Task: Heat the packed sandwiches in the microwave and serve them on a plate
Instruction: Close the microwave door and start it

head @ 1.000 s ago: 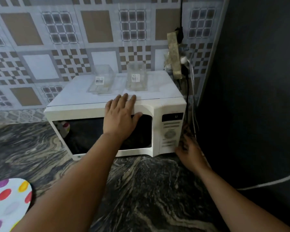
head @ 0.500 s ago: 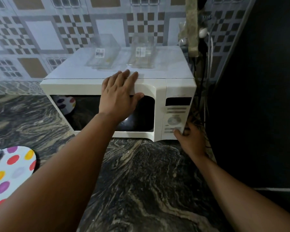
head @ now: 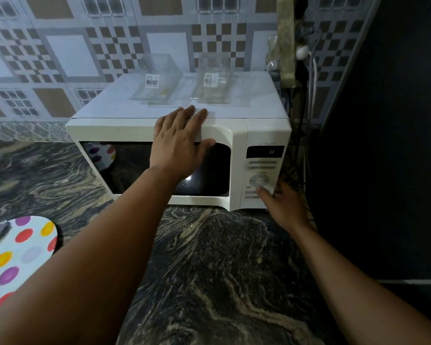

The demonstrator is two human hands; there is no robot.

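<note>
A white microwave (head: 264,130) stands on the dark marbled counter with its door closed. My left hand (head: 179,143) rests flat on the door's top edge, fingers straight and reaching over onto the roof. My right hand (head: 281,204) is at the control panel's lower right corner, thumb touching just below the round dial (head: 258,181); its fingers wrap behind the side. The display (head: 271,152) glows faintly. Two empty clear plastic sandwich boxes (head: 157,83) (head: 214,82) sit on the microwave roof. A polka-dot plate (head: 15,257) lies at the left edge.
The marbled counter (head: 222,270) stretches in front of the microwave. A dark wall (head: 383,120) closes off the right side. Cables and a plug (head: 302,52) hang at the microwave's back right corner. The tiled wall is behind.
The view has come nearer to the microwave. My right hand has risen from the lower right corner to the panel, thumb below the dial. My left hand stays on the door.
</note>
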